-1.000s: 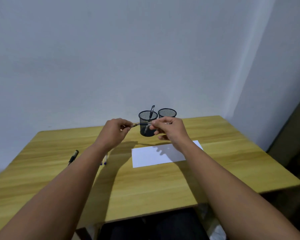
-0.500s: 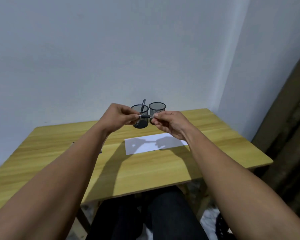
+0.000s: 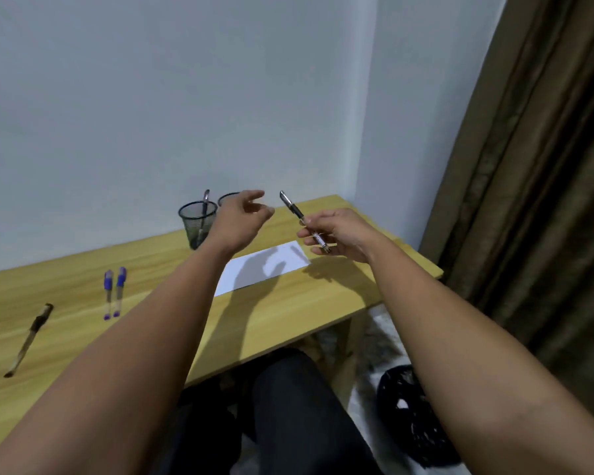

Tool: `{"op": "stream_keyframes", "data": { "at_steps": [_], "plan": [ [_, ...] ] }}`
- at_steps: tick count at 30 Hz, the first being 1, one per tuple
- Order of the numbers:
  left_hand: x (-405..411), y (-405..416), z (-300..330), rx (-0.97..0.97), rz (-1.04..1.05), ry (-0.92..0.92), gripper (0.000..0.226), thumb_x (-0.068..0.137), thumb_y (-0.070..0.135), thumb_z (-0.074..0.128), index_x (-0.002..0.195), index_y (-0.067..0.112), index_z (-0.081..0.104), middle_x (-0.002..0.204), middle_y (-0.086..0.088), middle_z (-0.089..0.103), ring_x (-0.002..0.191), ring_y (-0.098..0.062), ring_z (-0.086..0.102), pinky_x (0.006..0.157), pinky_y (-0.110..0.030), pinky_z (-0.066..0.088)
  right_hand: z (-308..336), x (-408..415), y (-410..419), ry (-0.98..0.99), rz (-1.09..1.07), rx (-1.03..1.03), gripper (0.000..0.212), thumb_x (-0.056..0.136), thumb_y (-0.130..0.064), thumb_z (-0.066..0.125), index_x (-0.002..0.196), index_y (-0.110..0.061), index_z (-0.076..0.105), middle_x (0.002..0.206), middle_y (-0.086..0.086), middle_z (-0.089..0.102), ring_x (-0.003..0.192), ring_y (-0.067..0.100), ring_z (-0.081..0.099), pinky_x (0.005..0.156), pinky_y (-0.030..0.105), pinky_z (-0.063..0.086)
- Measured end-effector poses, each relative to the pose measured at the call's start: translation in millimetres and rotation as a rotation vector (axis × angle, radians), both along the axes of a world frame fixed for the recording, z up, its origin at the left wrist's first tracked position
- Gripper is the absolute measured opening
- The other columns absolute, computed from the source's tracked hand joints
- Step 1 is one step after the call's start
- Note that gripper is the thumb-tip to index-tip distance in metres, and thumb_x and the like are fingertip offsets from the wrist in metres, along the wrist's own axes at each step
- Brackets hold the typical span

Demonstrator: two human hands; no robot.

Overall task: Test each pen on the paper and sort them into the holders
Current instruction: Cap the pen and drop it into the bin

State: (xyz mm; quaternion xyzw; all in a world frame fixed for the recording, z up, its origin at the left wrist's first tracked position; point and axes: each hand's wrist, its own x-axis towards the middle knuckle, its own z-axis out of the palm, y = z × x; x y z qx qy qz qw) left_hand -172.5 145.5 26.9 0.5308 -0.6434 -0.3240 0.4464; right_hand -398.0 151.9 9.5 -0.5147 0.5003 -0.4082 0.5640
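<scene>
- A dark pen [image 3: 28, 339] lies on the table [image 3: 288, 313], nearest of all.
- Two blue pens [image 3: 114, 291] lie side by side, farther back.
- White paper [image 3: 264, 270] lies flat.
- The right hand [image 3: 340, 234] pinches a black pen [image 3: 300, 219] above the paper.
- The left hand [image 3: 244, 219] is loose and holds nothing.
- The left holder [image 3: 196, 224] has one pen [image 3: 204, 207] inside.
- The right holder [image 3: 227, 199] is mostly hidden.

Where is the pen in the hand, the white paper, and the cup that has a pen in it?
pen [image 3: 293, 209], head view, on its black grip.
paper [image 3: 288, 258], head view, on its bare right part.
left holder [image 3: 195, 222], head view, on its mesh wall.
</scene>
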Motion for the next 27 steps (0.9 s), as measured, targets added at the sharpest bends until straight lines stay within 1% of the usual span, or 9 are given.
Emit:
{"op": "stream_keyframes", "data": {
  "at_steps": [6, 8, 13, 15, 17, 19, 20, 22, 27],
  "plan": [
    [-116, -11, -43, -0.051, -0.207, -0.318, 0.046, 0.092, 0.032, 0.068, 0.137, 0.021, 0.06, 0.125, -0.003, 0.069, 0.116, -0.019, 0.062, 0.099, -0.033, 0.048, -45, -126, 11, -0.017, -0.715, -0.156, 0.006, 0.096, -0.011, 0.076, 0.091, -0.012, 0.079, 0.075, 0.002, 0.071, 0.062, 0.01, 0.061, 0.054, 0.02, 0.051],
    [-153, -15, -61, -0.055, -0.288, -0.426, 0.047, 0.092, 0.034, 0.067, 0.137, 0.022, 0.059, 0.13, -0.003, 0.067, 0.12, -0.022, 0.061, 0.101, -0.033, 0.046, -71, -165, 22, 0.025, -0.895, -0.157, 0.006, 0.095, -0.01, 0.077, 0.098, -0.008, 0.082, 0.075, 0.001, 0.069, 0.065, 0.01, 0.061, 0.061, 0.016, 0.05],
    [-220, -27, -101, -0.088, -0.426, -0.662, 0.053, 0.09, 0.048, 0.062, 0.137, 0.022, 0.059, 0.138, -0.007, 0.061, 0.124, -0.03, 0.058, 0.102, -0.043, 0.048, -166, -234, 56, 0.101, -1.174, 0.049, 0.008, 0.092, -0.011, 0.077, 0.096, -0.009, 0.083, 0.089, 0.007, 0.076, 0.085, 0.021, 0.07, 0.081, 0.033, 0.058],
    [-233, -34, -113, -0.115, -0.444, -0.719, 0.06, 0.084, 0.055, 0.055, 0.132, 0.02, 0.062, 0.136, -0.009, 0.061, 0.123, -0.033, 0.056, 0.1, -0.047, 0.049, -209, -249, 66, 0.212, -1.161, 0.162, 0.015, 0.094, -0.012, 0.075, 0.104, -0.004, 0.083, 0.1, 0.013, 0.08, 0.096, 0.025, 0.075, 0.087, 0.037, 0.059],
    [-241, -42, -124, -0.191, -0.425, -0.773, 0.053, 0.086, 0.057, 0.049, 0.116, 0.017, 0.065, 0.125, -0.009, 0.063, 0.116, -0.036, 0.057, 0.094, -0.049, 0.051, -247, -257, 73, 0.261, -1.071, 0.332, 0.026, 0.103, -0.015, 0.061, 0.12, -0.014, 0.08, 0.118, 0.009, 0.079, 0.115, 0.026, 0.074, 0.094, 0.033, 0.056],
    [-246, -50, -135, -0.269, -0.38, -0.824, 0.049, 0.09, 0.059, 0.042, 0.107, 0.018, 0.063, 0.118, -0.009, 0.062, 0.113, -0.036, 0.057, 0.09, -0.049, 0.05, -280, -254, 78, 0.636, -0.894, 0.532, 0.034, 0.108, -0.015, 0.051, 0.132, -0.025, 0.074, 0.127, 0.0, 0.076, 0.123, 0.022, 0.07, 0.082, 0.024, 0.049],
    [-247, -52, -139, -0.29, -0.365, -0.839, 0.052, 0.092, 0.061, 0.038, 0.111, 0.02, 0.063, 0.123, -0.008, 0.062, 0.118, -0.035, 0.055, 0.094, -0.05, 0.048, -290, -254, 85, 0.688, -0.854, 0.515, 0.035, 0.108, -0.016, 0.051, 0.134, -0.026, 0.072, 0.127, -0.001, 0.075, 0.122, 0.022, 0.07, 0.071, 0.021, 0.042],
    [-249, -58, -146, -0.294, -0.345, -0.846, 0.06, 0.093, 0.064, 0.033, 0.128, 0.024, 0.06, 0.142, -0.008, 0.055, 0.133, -0.033, 0.048, 0.107, -0.054, 0.039, -301, -249, 93, 0.433, -0.925, 0.558, 0.032, 0.107, -0.02, 0.055, 0.135, -0.019, 0.071, 0.127, 0.003, 0.074, 0.12, 0.026, 0.07, 0.059, 0.022, 0.035],
    [-250, -59, -149, -0.304, -0.322, -0.842, 0.064, 0.095, 0.063, 0.032, 0.141, 0.025, 0.054, 0.153, -0.007, 0.046, 0.144, -0.031, 0.037, 0.115, -0.056, 0.028, -313, -250, 94, 0.541, -1.007, 0.609, 0.032, 0.105, -0.015, 0.06, 0.128, 0.007, 0.063, 0.132, 0.025, 0.068, 0.124, 0.041, 0.066, 0.091, 0.039, 0.052]
  ]
}}
